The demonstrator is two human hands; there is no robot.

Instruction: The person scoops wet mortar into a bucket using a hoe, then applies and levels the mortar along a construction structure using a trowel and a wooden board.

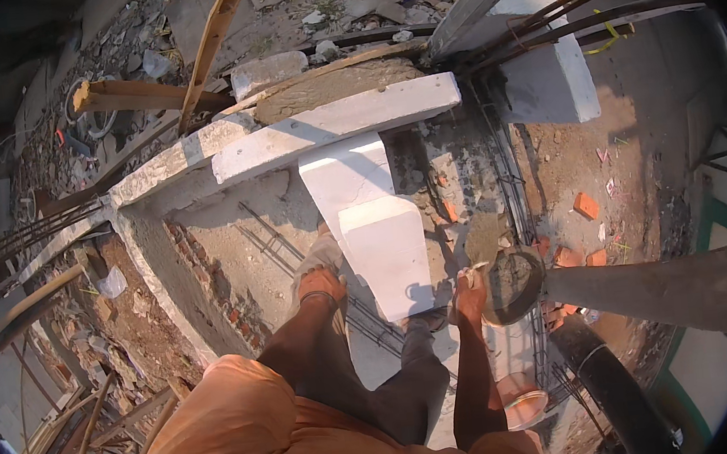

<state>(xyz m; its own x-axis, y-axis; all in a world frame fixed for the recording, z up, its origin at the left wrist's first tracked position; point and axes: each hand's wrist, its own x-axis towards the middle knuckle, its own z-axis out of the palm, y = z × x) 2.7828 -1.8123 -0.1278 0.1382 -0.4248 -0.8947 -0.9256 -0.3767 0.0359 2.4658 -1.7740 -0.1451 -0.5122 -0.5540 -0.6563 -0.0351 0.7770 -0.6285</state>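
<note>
Blocks point(390, 260), white, between rebar point(272, 231) and grey post point(657, 285); left hand point(321, 286) over leg point(333, 369); right hand point(468, 296) near blocks, both grips unclear

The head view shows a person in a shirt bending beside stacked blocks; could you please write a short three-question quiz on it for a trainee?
1. Multiple choice: on which arm does the person wear a dark wristband? A) left B) right C) neither
2. True or false: the person's shirt is blue.
3. Fill in the colour: the block seen between the left hand and the right hand is ____.

Key: 1. A. 2. False, it is orange. 3. White.
</note>
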